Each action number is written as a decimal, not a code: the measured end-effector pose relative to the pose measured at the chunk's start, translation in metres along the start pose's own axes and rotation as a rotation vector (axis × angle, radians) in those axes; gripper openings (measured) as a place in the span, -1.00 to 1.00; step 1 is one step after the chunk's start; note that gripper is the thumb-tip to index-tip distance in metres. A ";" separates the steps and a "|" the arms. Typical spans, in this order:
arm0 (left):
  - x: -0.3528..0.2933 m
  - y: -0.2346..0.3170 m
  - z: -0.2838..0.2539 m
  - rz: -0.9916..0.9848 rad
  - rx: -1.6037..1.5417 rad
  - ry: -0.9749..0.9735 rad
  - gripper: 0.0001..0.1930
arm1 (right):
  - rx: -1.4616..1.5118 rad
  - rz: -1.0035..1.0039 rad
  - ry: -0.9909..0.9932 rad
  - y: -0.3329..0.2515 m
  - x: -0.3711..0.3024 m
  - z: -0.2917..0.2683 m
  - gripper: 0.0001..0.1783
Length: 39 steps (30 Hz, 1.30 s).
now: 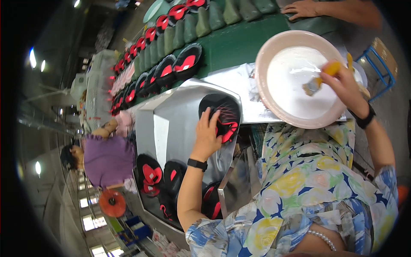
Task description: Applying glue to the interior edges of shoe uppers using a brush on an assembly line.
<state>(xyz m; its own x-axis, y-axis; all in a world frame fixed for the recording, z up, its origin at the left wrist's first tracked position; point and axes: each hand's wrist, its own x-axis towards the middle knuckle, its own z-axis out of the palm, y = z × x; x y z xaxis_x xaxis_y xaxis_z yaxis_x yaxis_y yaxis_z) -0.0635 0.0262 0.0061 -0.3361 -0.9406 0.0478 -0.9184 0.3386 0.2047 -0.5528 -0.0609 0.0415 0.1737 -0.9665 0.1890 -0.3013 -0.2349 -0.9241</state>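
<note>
**My brush (312,86) over the basin (262,81), my shoe upper (218,103) at the tray's end**

The basin's pale rim circles my brush, with white liquid (287,73) spreading widest to its left; my right hand (342,83) reaches in across the right side. The black shoe upper sits at the right end of the grey tray (182,128), close to the raised wall. A stretch of tray floor separates my left hand (207,135) from the white strip (161,137), and more black-and-red uppers (173,176) crowd the lower part.

The basin stands on a silver sheet (231,79) beside a long green worktable (244,45), lined with dark green foot forms (216,17) and black-and-red shoes (162,70). A co-worker's hand (299,8) lies at the far edge, well apart from mine. Off to the left is a person in a purple top (109,158).

My right fingers are closed round the brush's yellow handle, the bristles angled down and left; I cannot tell whether they touch the liquid. My left fingers, half bent and slightly apart, lie on the shoe upper near its red-edged opening; whether they pinch it or only rest there, I cannot tell.
</note>
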 end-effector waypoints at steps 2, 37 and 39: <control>0.026 0.006 0.019 0.019 0.078 -0.140 -0.10 | 0.001 -0.049 -0.061 0.003 0.018 0.022 -0.82; 0.176 0.105 -0.035 -0.291 -1.509 0.259 -0.53 | 0.039 -0.089 0.332 -0.040 0.039 -0.012 -0.58; 0.181 0.109 -0.033 -0.287 -1.505 0.300 -0.54 | 0.122 -0.025 0.351 -0.036 0.037 -0.004 -0.57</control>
<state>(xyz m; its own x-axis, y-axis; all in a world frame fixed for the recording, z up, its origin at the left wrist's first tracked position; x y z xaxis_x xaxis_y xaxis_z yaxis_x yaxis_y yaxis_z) -0.2171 -0.1080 0.0690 0.0283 -0.9995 -0.0143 0.1656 -0.0094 0.9862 -0.5391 -0.0891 0.0832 -0.1586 -0.9422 0.2950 -0.1835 -0.2655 -0.9465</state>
